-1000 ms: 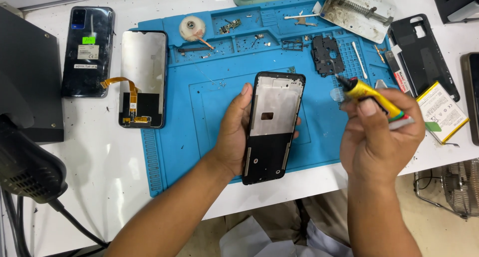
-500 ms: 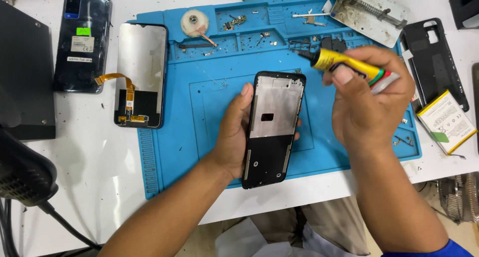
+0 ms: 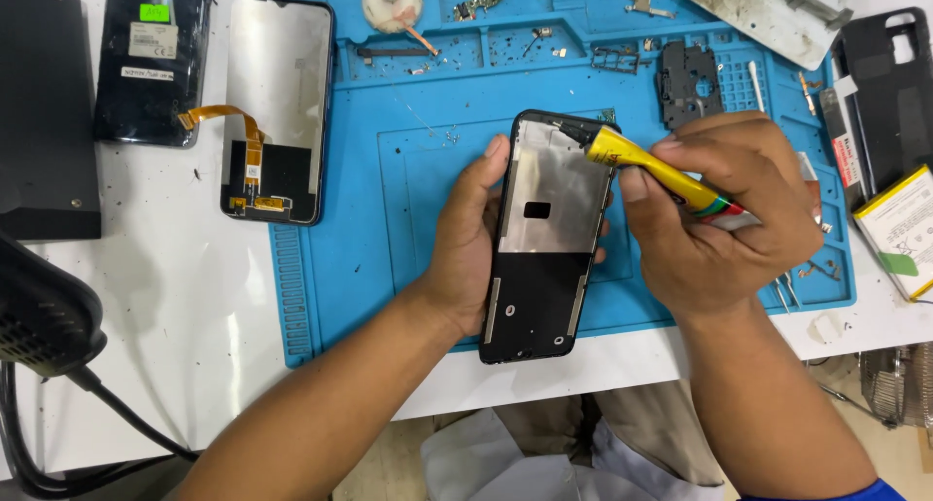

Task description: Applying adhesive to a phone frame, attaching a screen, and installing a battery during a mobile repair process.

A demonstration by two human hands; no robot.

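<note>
Head view: the left hand (image 3: pixel 466 239) is curled around the left edge of a black phone frame (image 3: pixel 544 239), gripping it above the blue work mat (image 3: pixel 389 200). The frame's long axis runs nearly top to bottom, leaning slightly right at its far end, its metal-backed inner face turned up.

The right hand (image 3: pixel 724 214) is closed around a yellow glue tube (image 3: pixel 661 175). The tube lies slantwise, its dark nozzle pointing up-left at the frame's top right corner; whether the tip touches is hard to tell.

On the white table (image 3: pixel 175 345) to the left, a detached screen (image 3: pixel 277 107) with an orange flex ribbon lies lengthwise. Beside it a dark back cover (image 3: pixel 151 64) carries a small green sticker and white rectangular labels. At far right lies a white battery (image 3: pixel 899 229) edged in yellow, with a green tab.
</note>
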